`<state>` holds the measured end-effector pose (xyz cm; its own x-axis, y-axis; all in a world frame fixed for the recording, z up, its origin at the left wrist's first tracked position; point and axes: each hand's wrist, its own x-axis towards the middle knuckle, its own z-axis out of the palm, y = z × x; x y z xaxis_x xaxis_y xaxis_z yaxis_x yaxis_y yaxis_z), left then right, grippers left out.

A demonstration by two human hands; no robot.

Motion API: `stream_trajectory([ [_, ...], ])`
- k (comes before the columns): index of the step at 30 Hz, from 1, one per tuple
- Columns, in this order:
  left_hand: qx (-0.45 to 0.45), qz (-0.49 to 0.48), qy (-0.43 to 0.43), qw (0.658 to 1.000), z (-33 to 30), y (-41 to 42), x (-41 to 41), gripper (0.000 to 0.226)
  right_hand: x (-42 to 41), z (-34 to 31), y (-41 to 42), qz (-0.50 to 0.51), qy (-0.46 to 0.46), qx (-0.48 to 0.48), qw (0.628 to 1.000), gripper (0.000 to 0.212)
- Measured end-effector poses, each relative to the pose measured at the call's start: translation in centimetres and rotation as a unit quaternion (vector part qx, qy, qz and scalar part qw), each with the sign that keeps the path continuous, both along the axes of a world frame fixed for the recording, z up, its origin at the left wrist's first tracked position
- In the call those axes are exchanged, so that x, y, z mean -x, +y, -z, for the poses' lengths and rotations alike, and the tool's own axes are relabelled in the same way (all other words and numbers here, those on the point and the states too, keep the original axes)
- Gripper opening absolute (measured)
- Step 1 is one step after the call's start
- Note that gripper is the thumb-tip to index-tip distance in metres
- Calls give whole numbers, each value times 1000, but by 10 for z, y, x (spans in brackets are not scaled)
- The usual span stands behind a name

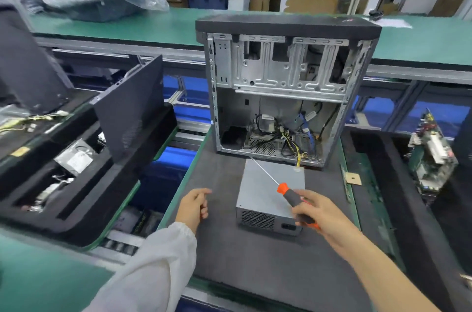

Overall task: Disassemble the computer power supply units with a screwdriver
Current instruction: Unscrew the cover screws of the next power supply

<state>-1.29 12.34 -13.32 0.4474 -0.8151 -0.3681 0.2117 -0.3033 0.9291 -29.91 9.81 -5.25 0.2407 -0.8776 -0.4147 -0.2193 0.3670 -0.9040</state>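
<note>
A grey metal power supply unit (265, 184) lies flat on the dark mat in front of an opened computer case (286, 92). Yellow and black wires run from the unit's far corner into the case. My right hand (316, 212) grips the black and orange handle of a screwdriver (288, 193) over the unit's near right part. Its long shaft slants up and left across the unit's top toward the case's bottom edge. My left hand (195, 205) hovers left of the unit with loosely curled fingers and holds nothing.
A black side panel (132, 105) leans upright at the left beside black foam trays (63, 184) holding parts. Circuit boards (431, 153) stand at the right in another tray. A green conveyor bench (153, 23) runs behind the case.
</note>
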Motion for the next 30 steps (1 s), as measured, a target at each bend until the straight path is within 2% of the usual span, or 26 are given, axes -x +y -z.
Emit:
stream_trajectory([
  [3,15,16,-92,996,22,22,-11,34,-26,5,6,3,154,190,970,24],
  [5,32,40,-109,993,24,24,-10,40,-41,4,0,-7,195,269,943,19],
  [7,51,78,-97,991,21,22,-5,45,-56,6,-9,-22,202,302,931,11],
  [11,67,95,-67,991,21,28,-4,44,-66,21,-16,-24,203,317,926,14],
  [13,70,97,-94,988,22,33,-6,45,-63,27,-17,-20,211,323,922,19],
  [14,68,113,-136,982,23,35,-7,46,-62,29,-17,-19,213,326,921,21],
  [17,49,230,-315,920,28,47,-6,57,-64,31,-17,-12,217,339,915,27],
  [19,41,301,-374,876,32,54,-4,74,-66,33,-17,-3,215,346,913,29],
  [23,25,368,-403,838,26,51,15,90,-66,36,-17,8,221,354,909,28],
  [27,-5,356,-420,835,24,48,26,90,-67,37,-17,17,226,362,904,26],
  [30,0,362,-445,819,27,52,24,84,-67,38,-17,22,226,362,904,26],
])
